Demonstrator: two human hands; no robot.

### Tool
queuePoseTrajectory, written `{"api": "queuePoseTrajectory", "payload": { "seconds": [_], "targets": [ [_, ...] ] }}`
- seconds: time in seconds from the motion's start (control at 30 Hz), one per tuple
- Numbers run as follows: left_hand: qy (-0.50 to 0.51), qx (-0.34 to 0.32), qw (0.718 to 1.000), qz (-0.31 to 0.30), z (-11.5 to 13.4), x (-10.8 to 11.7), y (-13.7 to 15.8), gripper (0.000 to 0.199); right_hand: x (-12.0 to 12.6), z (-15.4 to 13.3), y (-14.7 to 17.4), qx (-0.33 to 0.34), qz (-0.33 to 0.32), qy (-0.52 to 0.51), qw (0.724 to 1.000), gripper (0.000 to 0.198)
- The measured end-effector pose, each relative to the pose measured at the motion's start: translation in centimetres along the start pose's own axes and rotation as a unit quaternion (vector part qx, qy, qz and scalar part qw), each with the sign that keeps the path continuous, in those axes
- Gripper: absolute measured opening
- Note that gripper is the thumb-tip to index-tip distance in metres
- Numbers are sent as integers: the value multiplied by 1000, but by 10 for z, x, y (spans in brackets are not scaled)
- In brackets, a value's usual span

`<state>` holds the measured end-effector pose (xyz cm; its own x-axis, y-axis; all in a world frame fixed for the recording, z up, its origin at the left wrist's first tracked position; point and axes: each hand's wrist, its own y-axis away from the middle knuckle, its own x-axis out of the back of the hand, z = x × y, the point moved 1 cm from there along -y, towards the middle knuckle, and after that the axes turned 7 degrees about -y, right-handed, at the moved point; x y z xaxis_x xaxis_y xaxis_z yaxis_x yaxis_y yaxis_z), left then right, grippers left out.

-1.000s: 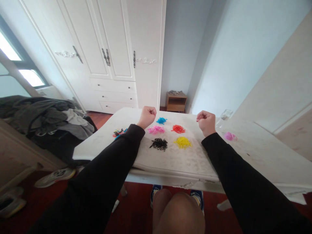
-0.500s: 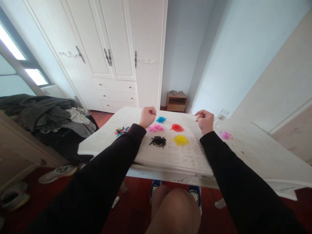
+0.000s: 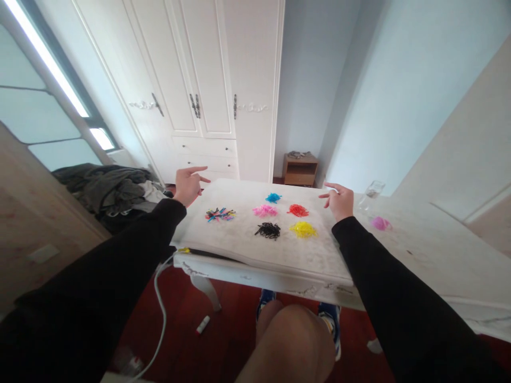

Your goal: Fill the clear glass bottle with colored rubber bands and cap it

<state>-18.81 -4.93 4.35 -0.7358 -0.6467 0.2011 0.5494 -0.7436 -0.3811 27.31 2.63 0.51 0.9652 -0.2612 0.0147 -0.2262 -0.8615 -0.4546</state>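
Small piles of coloured loops that look like rubber bands lie on the white table [image 3: 239,244]. They are a blue pile [image 3: 273,198], a pink pile [image 3: 265,210], a red pile [image 3: 298,210], a black pile [image 3: 268,230] and a yellow pile [image 3: 303,230]. Left of these is a mixed-colour pile [image 3: 220,214]. My left hand [image 3: 189,185] hovers over the table's left end, index finger and thumb apart, holding nothing visible. Right of the red pile, my right hand [image 3: 338,201] is raised with fingers partly extended and nothing visible in it.
A clear glass jar [image 3: 371,196] and a pink lump [image 3: 381,223] stand on the table's right. Dark clothes [image 3: 104,189] are heaped at the left. A white cable [image 3: 162,303] hangs off the table's left front. A white wardrobe [image 3: 255,80] stands behind.
My left hand has moved left from beside the pink and blue piles to beyond the mixed pile, and its fingers have spread. My right hand stays at the right with fingers slightly more extended.
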Motion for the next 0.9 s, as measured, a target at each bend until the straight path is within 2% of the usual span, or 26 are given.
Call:
{"api": "queuePoseTrajectory", "payload": {
  "seconds": [0.17,0.3,0.43,0.6,0.73,0.83,0.9],
  "targets": [
    [-80,9,996,30,-12,34,10,38,1,-3,4,-16,19,-12,1000,43],
    [-115,-11,993,25,-21,45,11,36,4,0,2,-16,37,-31,999,43],
    [-144,-6,989,18,-21,53,11,44,5,6,-1,-12,47,-46,998,36],
    [-158,-3,987,-13,-14,56,15,46,3,10,-5,30,54,-3,998,33],
    [-175,-21,984,-24,-17,52,17,47,2,16,-8,51,63,-22,996,36],
    [-182,-53,982,-26,-22,49,15,44,2,22,-11,59,71,-31,995,39],
    [-204,-94,973,-54,-26,47,13,47,2,27,-13,62,71,-26,995,38]
  ]
}}
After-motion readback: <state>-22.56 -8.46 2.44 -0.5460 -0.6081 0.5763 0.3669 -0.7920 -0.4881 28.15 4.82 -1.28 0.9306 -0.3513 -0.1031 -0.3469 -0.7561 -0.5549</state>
